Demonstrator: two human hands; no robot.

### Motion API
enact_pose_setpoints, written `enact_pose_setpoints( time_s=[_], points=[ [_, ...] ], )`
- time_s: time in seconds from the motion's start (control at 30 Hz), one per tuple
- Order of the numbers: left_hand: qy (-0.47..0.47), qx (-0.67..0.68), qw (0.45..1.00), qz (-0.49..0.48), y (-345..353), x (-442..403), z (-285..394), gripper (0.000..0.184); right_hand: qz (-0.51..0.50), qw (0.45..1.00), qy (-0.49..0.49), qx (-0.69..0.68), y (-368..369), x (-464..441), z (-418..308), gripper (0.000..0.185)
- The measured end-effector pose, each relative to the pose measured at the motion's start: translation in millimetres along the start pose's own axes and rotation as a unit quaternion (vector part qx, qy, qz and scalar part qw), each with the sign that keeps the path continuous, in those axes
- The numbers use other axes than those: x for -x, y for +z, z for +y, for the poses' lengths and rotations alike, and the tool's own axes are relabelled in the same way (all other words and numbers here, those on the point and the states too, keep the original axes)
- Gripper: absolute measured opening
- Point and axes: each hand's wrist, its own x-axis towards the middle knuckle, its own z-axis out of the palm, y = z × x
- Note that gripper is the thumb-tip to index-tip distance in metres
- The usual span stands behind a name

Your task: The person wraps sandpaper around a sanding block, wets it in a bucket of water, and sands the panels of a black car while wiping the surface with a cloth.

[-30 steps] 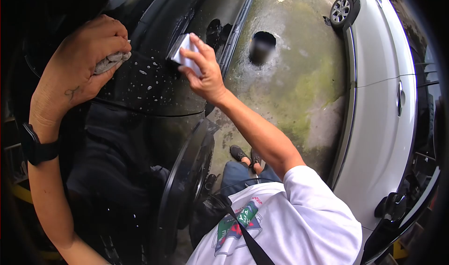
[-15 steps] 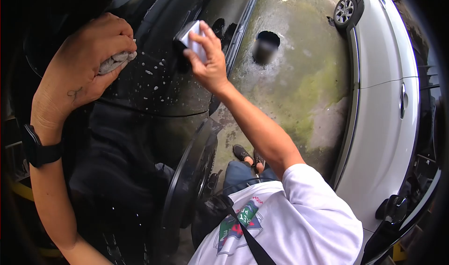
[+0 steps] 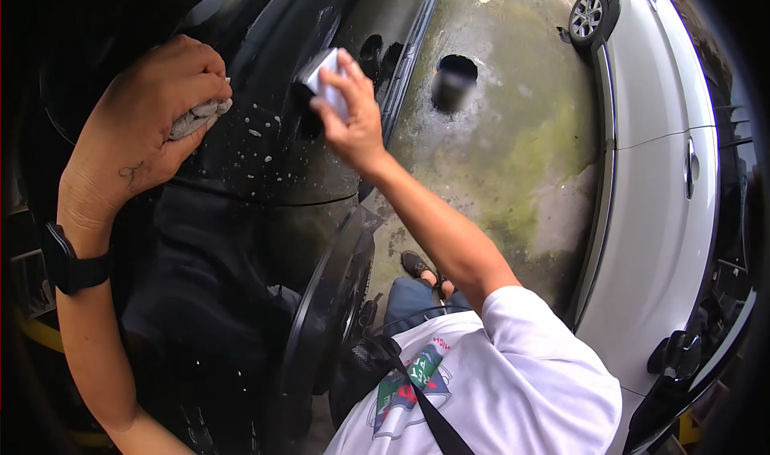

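Note:
My left hand [image 3: 148, 114] is closed around a crumpled grey cloth [image 3: 199, 118] and is held over the black car's dark body panel. My right hand [image 3: 357, 126] grips a white sponge-like block [image 3: 329, 78] between thumb and fingers. Its underside looks dark and is blurred, close against the glossy panel; I cannot tell if it is sponge or another pad. Several water droplets or foam spots [image 3: 261, 130] dot the black car [image 3: 241, 166] between my two hands. A dark watch band circles my left wrist.
A white car [image 3: 658, 198] stands to the right, its wheel [image 3: 588, 16] at the top. Between the cars runs a wet, mossy concrete floor [image 3: 513, 166] with a dark round bucket-like object [image 3: 455, 82], partly blurred. My shoes [image 3: 417, 264] are by the black car's side.
My right hand and the white block have shifted slightly down toward me along the panel. My left hand also sits a little lower in view, still holding the cloth. The view has tilted slightly.

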Motion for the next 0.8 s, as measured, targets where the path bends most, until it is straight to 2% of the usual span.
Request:
enact_pose_setpoints(
  time_s=[0.03,0.1,0.2,0.3,0.37,0.4,0.47,0.57,0.63,0.73,0.8],
  points=[
    [-0.003,0.000,1.000,0.000,1,0,-1,0.034,0.051,0.997,0.050,-0.016,4,-39,22,0.042],
    [-0.006,-0.002,1.000,0.000,2,-1,-2,0.034,0.051,0.997,0.045,-0.031,-4,-110,68,0.042],
    [0.002,-0.005,1.000,0.005,1,-1,-2,0.034,0.046,0.998,0.042,-0.023,-3,-92,69,0.044],
    [-0.001,-0.014,1.000,-0.005,-2,-1,-1,0.034,-0.014,1.000,0.016,0.004,-2,13,-11,0.047],
    [-0.008,-0.013,1.000,-0.002,-2,-1,3,0.033,-0.062,0.998,0.007,-0.033,-4,70,-46,0.051],
    [-0.006,-0.011,1.000,-0.006,-3,-2,6,0.033,-0.060,0.998,0.010,-0.033,-8,68,-43,0.051],
    [-0.014,-0.004,1.000,-0.009,-6,-4,7,0.034,-0.065,0.996,-0.054,-0.025,-10,44,-28,0.052],
    [-0.001,0.001,1.000,0.002,-1,-3,4,0.035,0.049,0.998,0.030,0.002,1,-47,15,0.043],
    [0.000,0.001,1.000,0.001,0,-3,2,0.035,0.077,0.997,-0.006,-0.012,4,-104,62,0.042],
    [-0.001,0.000,1.000,0.000,-2,-4,1,0.035,0.064,0.997,0.039,-0.027,2,-90,43,0.042],
    [-0.005,-0.003,1.000,-0.004,-6,-5,4,0.035,0.021,1.000,0.022,-0.006,1,-30,-3,0.045]
  ],
)
